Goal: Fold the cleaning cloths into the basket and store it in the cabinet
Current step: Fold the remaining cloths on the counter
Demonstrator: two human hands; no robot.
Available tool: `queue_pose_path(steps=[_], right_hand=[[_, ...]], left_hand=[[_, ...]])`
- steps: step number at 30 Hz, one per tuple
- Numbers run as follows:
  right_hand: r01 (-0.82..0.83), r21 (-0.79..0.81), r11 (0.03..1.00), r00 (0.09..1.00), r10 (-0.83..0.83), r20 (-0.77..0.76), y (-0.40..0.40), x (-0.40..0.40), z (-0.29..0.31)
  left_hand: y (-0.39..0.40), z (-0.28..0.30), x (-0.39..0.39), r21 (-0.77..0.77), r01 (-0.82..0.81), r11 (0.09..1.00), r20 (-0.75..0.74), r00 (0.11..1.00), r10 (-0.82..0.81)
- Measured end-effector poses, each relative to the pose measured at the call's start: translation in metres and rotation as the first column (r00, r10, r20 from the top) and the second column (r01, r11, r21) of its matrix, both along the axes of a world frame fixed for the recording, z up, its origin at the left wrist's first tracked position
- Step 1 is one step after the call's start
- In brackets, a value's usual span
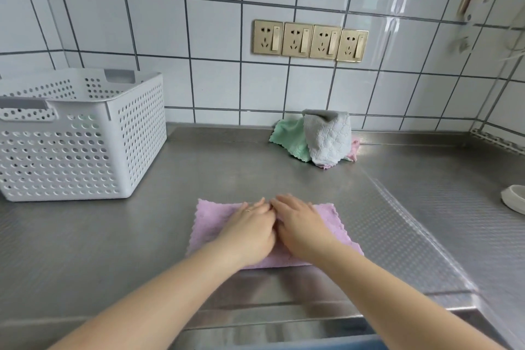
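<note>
Cloth (210, 224), pink, lies at six o'clock on the counter (113, 250); left hand (250, 231) and right hand (301, 224) press it flat, fingers straight, gripping nothing. Basket (85, 136) waits at ten o'clock. Steel looks slick: uneven pressure could skew the fold.

Domestic kitchen indicated: stainless steel counter (227, 167) across the lower frame, backed by a white tiled wall (216, 34); four gold sockets (310, 40) mounted at upper centre.
</note>
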State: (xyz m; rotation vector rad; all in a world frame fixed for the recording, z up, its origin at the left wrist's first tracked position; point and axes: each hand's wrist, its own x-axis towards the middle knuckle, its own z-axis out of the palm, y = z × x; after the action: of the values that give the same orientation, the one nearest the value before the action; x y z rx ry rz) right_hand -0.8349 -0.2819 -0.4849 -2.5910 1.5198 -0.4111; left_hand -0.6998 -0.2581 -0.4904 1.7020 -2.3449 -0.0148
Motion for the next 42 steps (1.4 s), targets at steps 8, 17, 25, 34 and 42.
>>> queue_pose_path(steps=[8, 17, 25, 34, 42], right_hand=[[0.060, 0.012, 0.998, 0.992, -0.059, -0.115, -0.001, -0.020, -0.028], [0.185, 0.080, 0.979, 0.963, -0.164, -0.215, -0.004, -0.062, -0.024], [0.177, 0.008, 0.984, 0.963, -0.171, -0.207, -0.001, -0.051, -0.002], [-0.129, 0.147, 0.981, 0.934, 0.170, -0.315, -0.016, 0.003, 0.007], [-0.094, 0.116, 0.989, 0.903, 0.134, -0.408, -0.006, -0.015, 0.020]], left_hand=[[0.007, -0.011, 0.009, 0.164, -0.144, 0.976, 0.116, 0.985, 0.126], [0.011, -0.010, 0.055, 0.192, -0.285, 0.939, 0.131, 0.956, 0.263], [0.022, -0.003, 0.049, 0.016, -0.174, 0.985, 0.040, 0.984, 0.174], [0.064, -0.007, -0.004, -0.118, 0.173, 0.978, 0.086, 0.983, -0.163], [0.083, -0.002, 0.028, -0.083, 0.200, 0.976, 0.078, 0.978, -0.194]])
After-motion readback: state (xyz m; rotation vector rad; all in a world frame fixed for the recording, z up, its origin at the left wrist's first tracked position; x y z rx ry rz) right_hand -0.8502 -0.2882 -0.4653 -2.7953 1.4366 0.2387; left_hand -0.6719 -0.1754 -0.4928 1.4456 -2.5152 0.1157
